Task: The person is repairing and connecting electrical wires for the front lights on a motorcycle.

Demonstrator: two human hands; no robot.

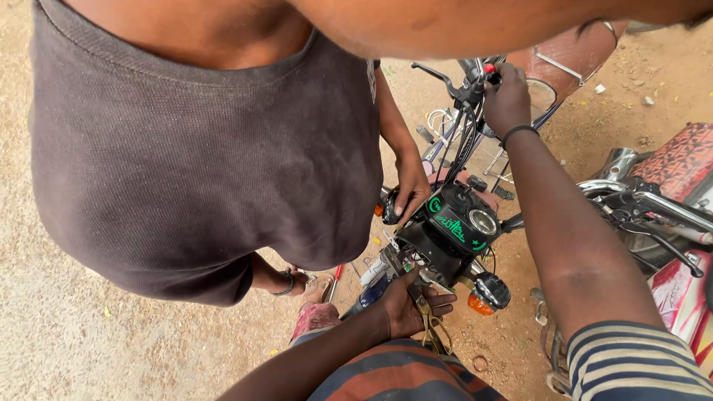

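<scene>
I look down on a motorcycle's black instrument panel with green markings and a round dial. My right hand, a dark band on its wrist, grips the handlebar by the red switch at the top. Below the panel, my left hand is closed on a pair of pliers held against the front bracket. An orange turn signal sits just right of that hand. Another person in a dark grey shirt bends over the bike, one hand resting on the panel's left side.
A second motorcycle with a red patterned seat and chrome handlebar stands close on the right. A red-handled screwdriver lies on the sandy ground. The other person's second hand hangs low near it.
</scene>
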